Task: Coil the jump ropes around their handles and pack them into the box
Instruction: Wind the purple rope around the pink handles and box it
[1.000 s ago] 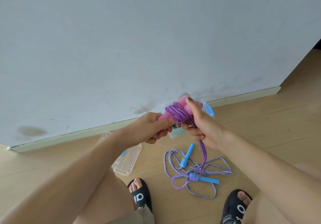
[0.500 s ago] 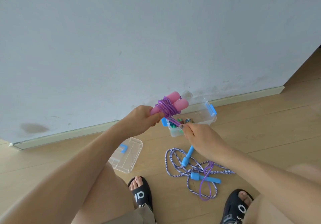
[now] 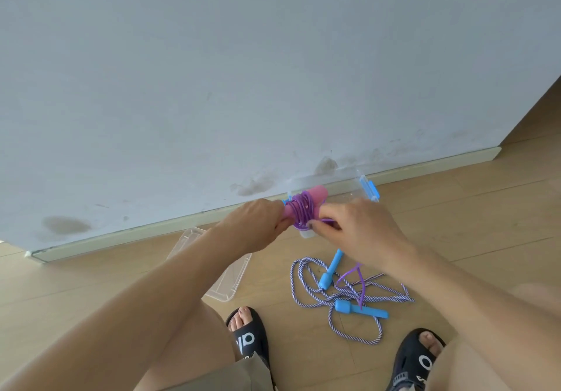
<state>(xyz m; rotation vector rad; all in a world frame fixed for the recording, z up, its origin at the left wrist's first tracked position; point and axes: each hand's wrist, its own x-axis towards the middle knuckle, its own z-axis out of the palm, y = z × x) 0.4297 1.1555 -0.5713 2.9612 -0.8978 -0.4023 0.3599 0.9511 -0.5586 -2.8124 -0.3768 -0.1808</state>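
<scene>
I have the pink handles [image 3: 315, 197] clamped in my left grip [image 3: 261, 223], fingers curled round their near ends, with most of the purple rope [image 3: 302, 213] already wound in a thick band round their middle, just right of that grip. My right grip [image 3: 358, 229] pinches the free run of purple rope right beside the coil, touching it on its right side. From under that grip a short loop of purple tail [image 3: 355, 278] hangs down toward the floor, so I judge only a few turns are left on this rope before the end needs tucking.

The clear box [image 3: 358, 184] sits open on the floor against the wall, just beyond and behind both grips; the handles partly hide it, and I cannot tell what is inside. Its lid [image 3: 224, 281] lies on the floor below my left grip, partly under my forearm.

The second rope, the striped one [image 3: 334, 293] with blue handles [image 3: 361, 308], lies loose and tangled on the floor below my right grip, well apart from it, untouched and not coiled at all. The purple tail dangles over it.

So as I read it: the first rope is nearly coiled but not packed, the second is wholly to do, and no rope visibly in the box yet.
</scene>
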